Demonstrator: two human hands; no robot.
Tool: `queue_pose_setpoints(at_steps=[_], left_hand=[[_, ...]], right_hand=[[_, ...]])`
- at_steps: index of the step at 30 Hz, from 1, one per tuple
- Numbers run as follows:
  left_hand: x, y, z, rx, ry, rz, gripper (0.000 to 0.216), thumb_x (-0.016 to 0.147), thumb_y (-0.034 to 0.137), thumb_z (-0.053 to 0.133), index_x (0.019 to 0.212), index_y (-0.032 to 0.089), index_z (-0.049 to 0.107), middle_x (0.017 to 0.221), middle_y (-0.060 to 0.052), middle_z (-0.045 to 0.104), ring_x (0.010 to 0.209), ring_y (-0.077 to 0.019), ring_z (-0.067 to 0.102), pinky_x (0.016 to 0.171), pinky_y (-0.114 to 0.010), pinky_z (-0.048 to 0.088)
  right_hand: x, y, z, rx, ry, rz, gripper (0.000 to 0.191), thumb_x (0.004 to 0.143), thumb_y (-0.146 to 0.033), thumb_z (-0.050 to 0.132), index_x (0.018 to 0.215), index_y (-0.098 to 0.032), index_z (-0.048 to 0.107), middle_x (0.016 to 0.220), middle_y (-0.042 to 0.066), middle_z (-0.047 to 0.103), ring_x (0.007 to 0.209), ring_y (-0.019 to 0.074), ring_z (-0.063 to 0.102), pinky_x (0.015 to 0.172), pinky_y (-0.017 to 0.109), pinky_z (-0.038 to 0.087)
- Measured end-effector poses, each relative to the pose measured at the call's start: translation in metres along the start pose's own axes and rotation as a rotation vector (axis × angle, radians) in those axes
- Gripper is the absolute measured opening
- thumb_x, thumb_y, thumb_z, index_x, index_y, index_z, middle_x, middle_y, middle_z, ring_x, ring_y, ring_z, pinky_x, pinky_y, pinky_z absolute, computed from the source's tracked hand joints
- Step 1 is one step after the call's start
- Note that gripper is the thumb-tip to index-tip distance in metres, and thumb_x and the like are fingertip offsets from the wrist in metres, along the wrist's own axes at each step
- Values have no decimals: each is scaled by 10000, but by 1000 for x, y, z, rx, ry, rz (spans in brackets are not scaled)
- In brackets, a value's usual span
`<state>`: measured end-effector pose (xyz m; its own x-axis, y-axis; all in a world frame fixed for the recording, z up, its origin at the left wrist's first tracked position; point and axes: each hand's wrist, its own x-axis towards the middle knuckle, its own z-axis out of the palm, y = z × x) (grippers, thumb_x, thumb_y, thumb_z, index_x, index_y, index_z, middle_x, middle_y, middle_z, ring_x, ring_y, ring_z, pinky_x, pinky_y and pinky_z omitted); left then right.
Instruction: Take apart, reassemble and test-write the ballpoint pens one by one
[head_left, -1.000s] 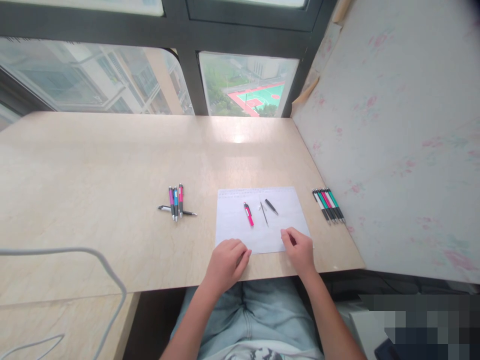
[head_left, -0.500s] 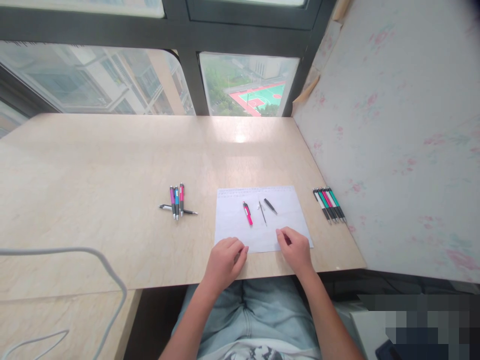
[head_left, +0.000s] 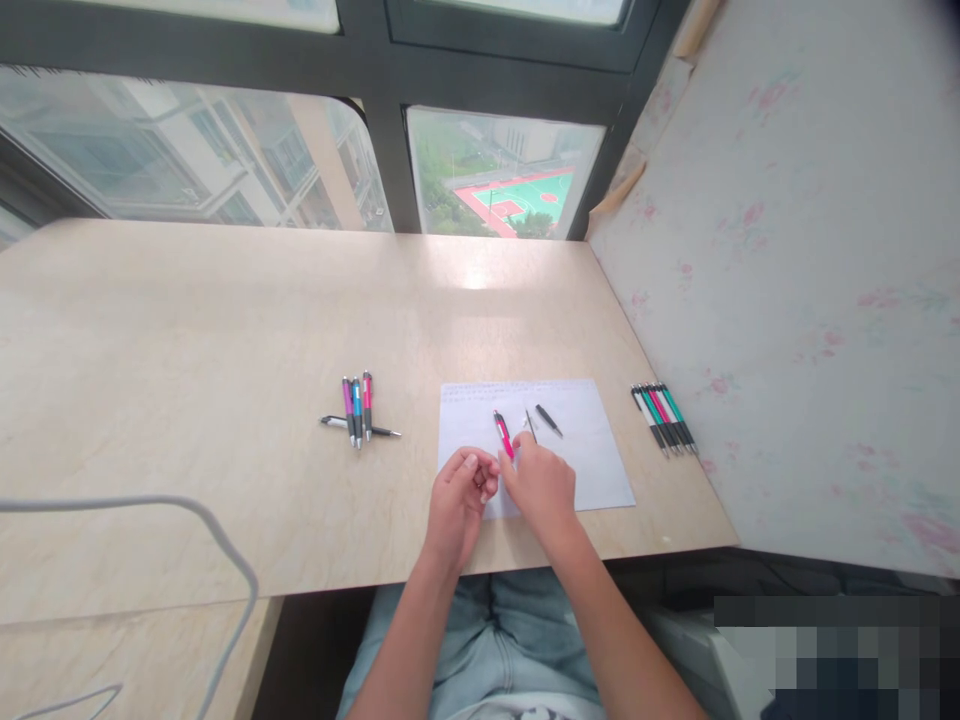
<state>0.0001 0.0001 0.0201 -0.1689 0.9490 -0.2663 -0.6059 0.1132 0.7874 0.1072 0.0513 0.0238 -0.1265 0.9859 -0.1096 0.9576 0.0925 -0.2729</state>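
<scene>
Both my hands sit on the paper (head_left: 592, 450): right hand (head_left: 541, 487) fingers pinching the pink pen barrel (head_left: 503, 435), left hand (head_left: 459, 497) loosely curled alongside, holding nothing (I think), while refill (head_left: 530, 424) and black tip (head_left: 548, 420) beyond them remain unassembled.

Right hand (head_left: 541, 487) over white paper sheet (head_left: 592, 450), fingertips at lower end of pink pen barrel (head_left: 502, 434). Left hand (head_left: 459, 492) curled just left of it. Thin refill (head_left: 530, 424) and black pen tip section (head_left: 548, 420) just beyond right fingertips. Pen row (head_left: 664, 417) well right, pen cluster (head_left: 356, 410) left.
</scene>
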Motion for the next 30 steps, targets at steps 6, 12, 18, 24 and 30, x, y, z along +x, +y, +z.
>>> queue_pose_setpoints(at_steps=[6, 12, 18, 24, 30], left_hand=[[2, -9, -10, -80, -27, -52, 204, 849, 358, 628, 886, 158, 631, 802, -38, 598, 672, -107, 505, 618, -232, 398], [4, -14, -10, -24, -11, -38, 312, 821, 414, 669, 1025, 178, 652, 760, -20, 603, 669, -118, 510, 643, -249, 411], [3, -16, -14, 143, -16, -29, 254, 805, 397, 691, 858, 149, 690, 744, -28, 622, 680, -133, 527, 652, -260, 417], [4, -13, -11, 3, 27, -24, 235, 804, 364, 696, 888, 145, 677, 785, -55, 670, 702, -144, 561, 663, -269, 421], [4, -8, -10, -230, -21, -105, 225, 807, 321, 704, 928, 136, 664, 858, -81, 689, 675, -116, 558, 615, -248, 400]], right_hand=[[-6, 11, -3, 312, 120, -47, 131, 875, -309, 556, 903, -212, 639, 601, -22, 621, 569, 139, 594, 568, 228, 368], [-27, 13, -21, 489, 141, -228, 165, 881, -317, 539, 914, -199, 649, 571, -47, 547, 514, 105, 506, 538, 211, 370], [-33, 15, -33, 567, 45, -262, 157, 893, -329, 543, 898, -201, 634, 579, -51, 507, 490, 98, 455, 496, 208, 360], [-18, 34, -34, 641, -11, -255, 253, 918, -385, 498, 912, -193, 663, 613, -14, 602, 549, 128, 542, 552, 233, 429], [22, 45, -6, 214, 193, -134, 234, 868, -324, 515, 939, -207, 705, 654, 1, 648, 614, 154, 583, 615, 259, 395]])
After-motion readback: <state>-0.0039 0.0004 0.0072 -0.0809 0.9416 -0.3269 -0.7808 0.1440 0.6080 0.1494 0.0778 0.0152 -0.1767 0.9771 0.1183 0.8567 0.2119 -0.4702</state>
